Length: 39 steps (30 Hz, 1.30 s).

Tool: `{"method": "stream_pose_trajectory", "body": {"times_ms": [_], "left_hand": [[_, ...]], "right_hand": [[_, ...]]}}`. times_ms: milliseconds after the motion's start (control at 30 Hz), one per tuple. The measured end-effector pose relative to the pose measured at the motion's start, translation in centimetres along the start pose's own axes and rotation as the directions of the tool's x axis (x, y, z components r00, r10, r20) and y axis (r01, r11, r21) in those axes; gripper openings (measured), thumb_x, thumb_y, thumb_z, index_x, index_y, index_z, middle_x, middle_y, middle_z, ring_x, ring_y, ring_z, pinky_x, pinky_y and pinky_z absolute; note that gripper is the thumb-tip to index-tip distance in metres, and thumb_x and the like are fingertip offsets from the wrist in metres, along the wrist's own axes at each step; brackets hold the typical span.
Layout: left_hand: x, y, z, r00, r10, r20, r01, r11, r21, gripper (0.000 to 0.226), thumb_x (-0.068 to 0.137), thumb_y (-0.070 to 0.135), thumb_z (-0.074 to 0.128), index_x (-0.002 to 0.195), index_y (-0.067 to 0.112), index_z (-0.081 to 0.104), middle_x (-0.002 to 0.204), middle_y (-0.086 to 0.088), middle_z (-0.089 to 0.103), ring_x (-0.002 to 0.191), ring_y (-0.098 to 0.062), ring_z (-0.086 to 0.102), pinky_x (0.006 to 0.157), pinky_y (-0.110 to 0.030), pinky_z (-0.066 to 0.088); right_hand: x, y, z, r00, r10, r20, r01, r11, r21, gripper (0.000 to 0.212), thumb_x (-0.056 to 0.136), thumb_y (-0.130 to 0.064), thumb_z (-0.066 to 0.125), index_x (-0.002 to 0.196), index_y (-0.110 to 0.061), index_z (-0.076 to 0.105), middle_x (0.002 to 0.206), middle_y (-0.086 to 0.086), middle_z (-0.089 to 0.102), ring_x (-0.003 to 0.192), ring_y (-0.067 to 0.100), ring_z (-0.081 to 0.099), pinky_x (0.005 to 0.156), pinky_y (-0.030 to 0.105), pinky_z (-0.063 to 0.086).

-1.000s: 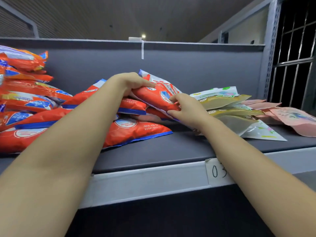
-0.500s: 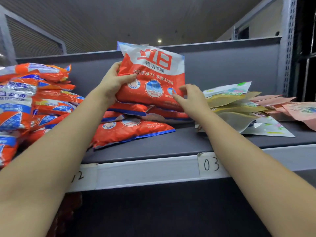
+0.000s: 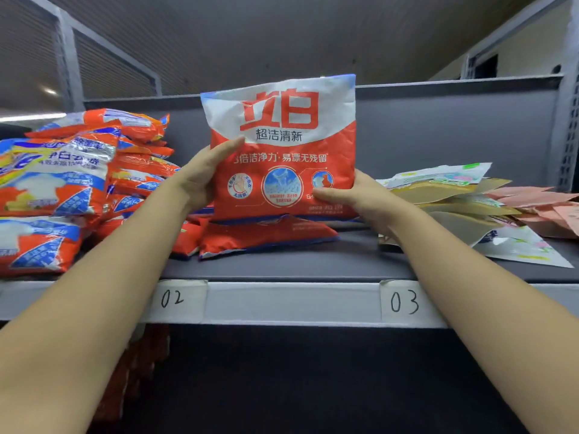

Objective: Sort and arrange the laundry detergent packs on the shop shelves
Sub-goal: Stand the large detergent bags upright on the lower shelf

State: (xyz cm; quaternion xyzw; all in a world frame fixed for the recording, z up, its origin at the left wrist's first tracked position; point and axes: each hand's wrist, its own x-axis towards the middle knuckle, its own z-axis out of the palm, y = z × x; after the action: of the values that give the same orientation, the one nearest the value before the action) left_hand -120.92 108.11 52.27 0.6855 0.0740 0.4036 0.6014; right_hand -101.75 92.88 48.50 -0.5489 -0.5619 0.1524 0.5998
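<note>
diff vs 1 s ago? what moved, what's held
The red detergent pack, lying tilted on the pile a second ago, has been lifted and turned upright, front toward the camera. The left hand and right hand gripped it then and still grip its sides. The red packs beneath, the left stack and the pouches at right look unmoved.

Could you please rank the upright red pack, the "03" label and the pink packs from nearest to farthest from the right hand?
1. Upright red pack: gripped by the right hand.
2. "03" label: shelf edge, below.
3. Pink packs: far right.
</note>
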Motion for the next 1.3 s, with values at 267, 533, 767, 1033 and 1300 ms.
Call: {"method": "stream_pose_trajectory", "body": {"times_ms": [267, 533, 767, 1033, 1300], "left_hand": [[-3.1, -0.4, 0.2, 0.962, 0.106, -0.251, -0.146, 0.978, -0.148, 0.009, 0.090, 0.016, 0.061, 0.100, 0.016, 0.063, 0.079, -0.003, 0.074, 0.071, -0.018, 0.071, 0.071, -0.037, 0.060], [-7.5, 2.1, -1.2, 0.938, 0.193, -0.287, -0.256, 0.945, -0.203, 0.009, 0.092, 0.011, 0.058, 0.101, 0.013, 0.061, 0.077, -0.002, 0.074, 0.073, -0.017, 0.072, 0.069, -0.033, 0.059], [-14.0, 3.0, -5.6, 0.947, 0.196, -0.253, -0.245, 0.953, -0.179, 0.010, 0.091, 0.008, 0.058, 0.100, 0.010, 0.062, 0.081, -0.005, 0.074, 0.074, -0.020, 0.072, 0.069, -0.036, 0.059], [-22.0, 2.1, -14.3, 0.941, 0.173, -0.290, -0.230, 0.957, -0.175, 0.013, 0.091, 0.008, 0.056, 0.100, 0.014, 0.064, 0.084, -0.001, 0.075, 0.079, -0.018, 0.072, 0.070, -0.033, 0.057], [-28.8, -4.1, -23.1, 0.959, -0.040, -0.281, -0.001, 0.990, -0.143, 0.025, 0.073, 0.020, 0.067, 0.097, 0.012, 0.066, 0.085, -0.004, 0.075, 0.079, -0.020, 0.072, 0.065, -0.030, 0.057]], "right_hand": [[-1.3, -1.0, 0.6, 0.990, 0.072, 0.125, -0.064, 0.996, -0.061, 0.027, 0.079, -0.015, 0.073, 0.102, -0.025, 0.063, 0.100, -0.006, 0.071, 0.088, 0.010, 0.069, 0.074, 0.023, 0.055], [-4.7, -5.2, 3.5, 0.996, 0.023, 0.090, -0.010, 0.990, -0.137, 0.020, 0.077, -0.015, 0.075, 0.094, -0.024, 0.068, 0.091, -0.010, 0.074, 0.082, 0.006, 0.070, 0.073, 0.018, 0.056], [-10.4, -5.2, 11.2, 0.999, -0.019, 0.043, 0.020, 0.999, -0.030, 0.025, 0.076, -0.014, 0.073, 0.096, -0.026, 0.066, 0.092, -0.008, 0.074, 0.088, 0.010, 0.070, 0.072, 0.019, 0.056], [-15.2, -5.3, 22.9, 1.000, -0.006, -0.003, 0.006, 1.000, 0.011, 0.036, 0.070, -0.017, 0.075, 0.103, -0.026, 0.065, 0.093, -0.017, 0.073, 0.087, 0.003, 0.069, 0.071, 0.013, 0.054], [-19.5, 0.7, 33.5, 0.974, 0.228, 0.011, -0.229, 0.973, 0.032, 0.039, 0.069, -0.021, 0.075, 0.107, -0.021, 0.065, 0.096, -0.012, 0.073, 0.089, 0.007, 0.070, 0.069, 0.015, 0.054]]}}
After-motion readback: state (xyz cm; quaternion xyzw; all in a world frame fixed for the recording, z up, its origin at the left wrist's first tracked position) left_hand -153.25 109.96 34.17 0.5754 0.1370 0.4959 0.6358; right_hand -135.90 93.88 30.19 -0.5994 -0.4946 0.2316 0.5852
